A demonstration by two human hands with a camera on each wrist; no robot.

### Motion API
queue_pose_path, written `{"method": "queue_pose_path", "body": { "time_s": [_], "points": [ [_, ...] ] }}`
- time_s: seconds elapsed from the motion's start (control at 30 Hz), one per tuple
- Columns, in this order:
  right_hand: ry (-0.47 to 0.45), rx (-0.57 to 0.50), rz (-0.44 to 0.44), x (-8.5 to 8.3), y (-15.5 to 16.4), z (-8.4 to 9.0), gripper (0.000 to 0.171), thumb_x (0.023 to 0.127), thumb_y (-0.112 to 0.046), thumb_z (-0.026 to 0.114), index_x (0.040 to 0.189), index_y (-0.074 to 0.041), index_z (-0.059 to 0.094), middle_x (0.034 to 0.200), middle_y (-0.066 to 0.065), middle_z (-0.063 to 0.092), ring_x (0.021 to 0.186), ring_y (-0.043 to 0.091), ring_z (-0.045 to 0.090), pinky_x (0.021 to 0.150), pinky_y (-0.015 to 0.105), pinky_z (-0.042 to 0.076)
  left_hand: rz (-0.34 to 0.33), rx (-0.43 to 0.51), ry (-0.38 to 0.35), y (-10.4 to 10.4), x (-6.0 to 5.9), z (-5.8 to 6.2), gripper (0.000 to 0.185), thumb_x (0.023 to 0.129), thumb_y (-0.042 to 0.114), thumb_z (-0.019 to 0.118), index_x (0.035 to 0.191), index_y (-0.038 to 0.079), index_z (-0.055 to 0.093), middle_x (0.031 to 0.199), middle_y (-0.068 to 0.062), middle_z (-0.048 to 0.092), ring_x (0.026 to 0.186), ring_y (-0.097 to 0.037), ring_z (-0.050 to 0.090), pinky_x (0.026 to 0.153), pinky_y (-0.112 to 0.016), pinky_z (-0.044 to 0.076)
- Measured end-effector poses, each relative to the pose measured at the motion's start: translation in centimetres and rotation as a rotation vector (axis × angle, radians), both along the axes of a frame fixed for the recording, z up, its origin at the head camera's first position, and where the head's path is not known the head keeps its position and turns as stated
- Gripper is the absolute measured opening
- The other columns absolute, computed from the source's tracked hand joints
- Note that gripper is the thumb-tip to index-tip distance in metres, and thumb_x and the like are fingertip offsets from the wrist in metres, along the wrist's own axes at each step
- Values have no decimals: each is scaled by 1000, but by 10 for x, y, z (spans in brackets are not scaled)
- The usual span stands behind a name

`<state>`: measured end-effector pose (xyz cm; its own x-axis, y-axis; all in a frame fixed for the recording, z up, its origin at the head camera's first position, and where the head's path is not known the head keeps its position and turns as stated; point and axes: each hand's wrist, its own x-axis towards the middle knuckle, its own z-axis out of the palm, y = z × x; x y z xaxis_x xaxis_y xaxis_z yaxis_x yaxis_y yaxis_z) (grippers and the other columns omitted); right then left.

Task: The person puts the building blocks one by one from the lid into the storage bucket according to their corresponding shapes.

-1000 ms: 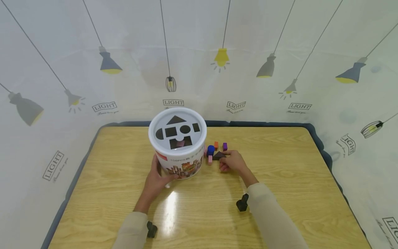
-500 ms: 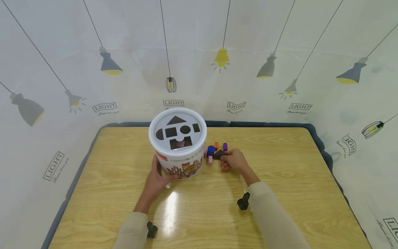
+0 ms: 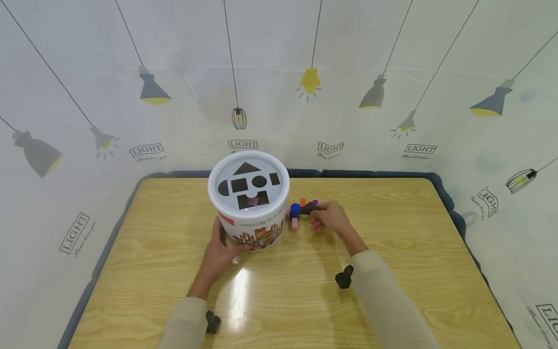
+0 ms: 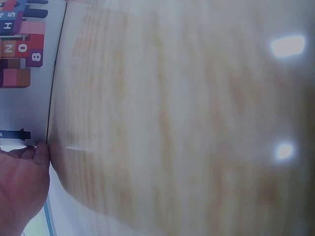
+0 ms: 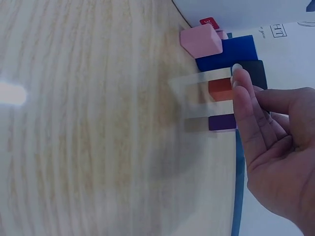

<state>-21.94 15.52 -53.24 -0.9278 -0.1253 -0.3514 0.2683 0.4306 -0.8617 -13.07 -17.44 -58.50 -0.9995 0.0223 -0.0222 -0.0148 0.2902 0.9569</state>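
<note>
A white round bucket (image 3: 261, 228) with a shape-sorter lid (image 3: 226, 203) stands upright on the table. My left hand (image 3: 220, 254) holds its near left side, thumb across the front and fingers behind; in the left wrist view that hand (image 4: 22, 189) is against the printed wall's lower edge. Right of the bucket, my right hand (image 3: 329, 217) pinches a black triangular block (image 3: 310, 209) between thumb and fingers. Around it are a blue round block (image 3: 295, 209), a pink block (image 3: 294, 224), an orange block (image 3: 302, 201) and a purple block (image 5: 222, 122), partly hidden in the head view.
Lid holes include a triangle, a circle and a square; a pink block (image 3: 253, 201) shows in the arch-shaped one. The wooden table (image 3: 392, 218) meets a lamp-printed sheet (image 3: 279, 58) at back and sides. Black devices sit at both wrists.
My right hand has raised the black triangular block from among the other blocks and shifted slightly away from me. The left hand and the bucket have stayed where they were.
</note>
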Motion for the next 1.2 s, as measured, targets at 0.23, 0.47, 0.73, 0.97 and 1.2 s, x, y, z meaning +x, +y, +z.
{"method": "queue_pose_path", "body": {
  "time_s": [0.23, 0.47, 0.73, 0.97, 1.2],
  "points": [
    [-4, -12, 5, -5, 1, 13, 34, 97, -12, 58, 125, 7, 60, 87, 21, 71, 61, 16, 69, 71, 46, 62, 1, -12, -4, 0, 0, 0, 123, 68, 24, 89, 153, 45, 4, 162, 4, 16, 149, -19, 15, 123, -41, 16],
    [12, -20, 2, -12, 1, 22, 30, 97, -12, 58, 120, 7, 62, 92, 26, 69, 61, 15, 69, 61, 33, 63, 1, -5, 8, 0, -1, -1, 123, 67, 27, 90, 152, 47, 4, 162, 6, 17, 149, -19, 15, 123, -41, 16],
    [22, -1, 19, -21, -2, 36, 33, 97, -14, 58, 123, 7, 60, 82, 17, 71, 63, 16, 69, 64, 35, 63, 8, -6, -3, 0, 1, 3, 121, 68, 28, 89, 152, 48, 4, 161, 8, 17, 148, -16, 15, 123, -38, 17],
    [25, 21, 28, -28, -4, 50, 37, 98, -15, 57, 129, 6, 57, 82, 17, 71, 65, 19, 70, 76, 46, 62, -13, 1, -27, 6, 11, 34, 119, 72, 17, 86, 157, 32, 4, 163, -4, 16, 149, -25, 14, 123, -43, 16],
    [64, 31, 36, -34, -3, 65, 31, 98, -14, 57, 123, 5, 61, 81, 16, 70, 64, 18, 69, 74, 43, 63, -15, -10, -28, 6, 10, 35, 121, 71, 17, 87, 157, 28, 2, 163, -6, 15, 149, -26, 15, 123, -43, 17]
  ]
}}
